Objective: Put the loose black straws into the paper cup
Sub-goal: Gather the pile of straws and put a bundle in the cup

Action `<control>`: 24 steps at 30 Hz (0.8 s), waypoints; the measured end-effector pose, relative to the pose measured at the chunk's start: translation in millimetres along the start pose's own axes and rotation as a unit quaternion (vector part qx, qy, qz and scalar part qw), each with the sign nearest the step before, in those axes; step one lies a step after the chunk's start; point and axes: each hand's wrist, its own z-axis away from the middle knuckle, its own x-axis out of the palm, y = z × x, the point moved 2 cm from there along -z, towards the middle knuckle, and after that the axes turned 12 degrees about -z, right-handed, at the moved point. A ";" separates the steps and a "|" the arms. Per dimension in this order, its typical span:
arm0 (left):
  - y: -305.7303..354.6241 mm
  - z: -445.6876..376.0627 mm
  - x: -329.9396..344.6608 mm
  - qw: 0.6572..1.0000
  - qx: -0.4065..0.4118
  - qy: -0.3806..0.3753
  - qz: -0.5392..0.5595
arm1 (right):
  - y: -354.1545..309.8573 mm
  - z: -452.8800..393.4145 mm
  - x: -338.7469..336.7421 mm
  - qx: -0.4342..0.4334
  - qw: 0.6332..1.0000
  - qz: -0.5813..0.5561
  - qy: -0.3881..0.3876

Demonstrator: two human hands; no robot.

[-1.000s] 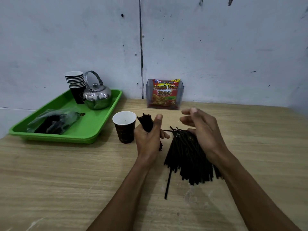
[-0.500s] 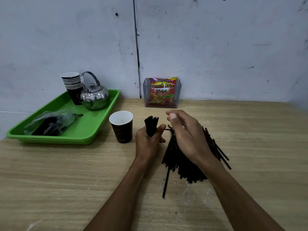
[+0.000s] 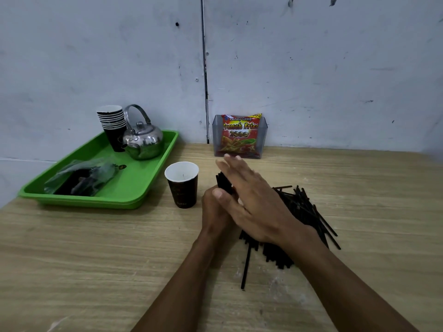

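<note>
A dark paper cup [image 3: 182,186] with a white inside stands upright on the wooden table, nothing visible in it. Just right of it my left hand [image 3: 214,210] is closed around a bundle of black straws [image 3: 223,182], whose ends stick up above the fist. My right hand [image 3: 254,203] lies flat with fingers stretched out, pressed against the bundle's right side and partly covering it. A pile of loose black straws [image 3: 303,207] lies on the table behind and under my right wrist. One single straw [image 3: 246,267] lies apart, pointing towards me.
A green tray [image 3: 134,188] at the left holds a stack of paper cups [image 3: 112,125], a steel kettle [image 3: 143,140] and a plastic bag [image 3: 81,178]. A clear box with a snack packet [image 3: 239,136] stands against the wall.
My right hand has moved left from the straw pile and flattened against the bundle in my left hand. The left hand has kept its grip on the bundle near the cup.
</note>
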 end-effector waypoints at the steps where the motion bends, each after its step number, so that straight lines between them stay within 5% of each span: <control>1: 5.0 -0.6 1.3 0.998 0.004 0.000 0.059 | 0.7 0.4 -3.6 -0.004 0.999 -0.032 0.032; 8: 72.4 -8.5 -30.3 0.983 0.121 0.125 0.061 | 13.2 8.4 -21.1 0.009 0.963 -0.188 0.195; 15: 76.8 -49.7 -102.0 0.958 0.074 0.226 0.158 | 12.9 -11.0 12.6 0.105 0.964 -0.202 0.137; 24: 21.8 -69.1 -102.4 0.985 -0.038 0.140 0.093 | 0.4 -59.1 69.6 0.143 0.960 -0.232 0.064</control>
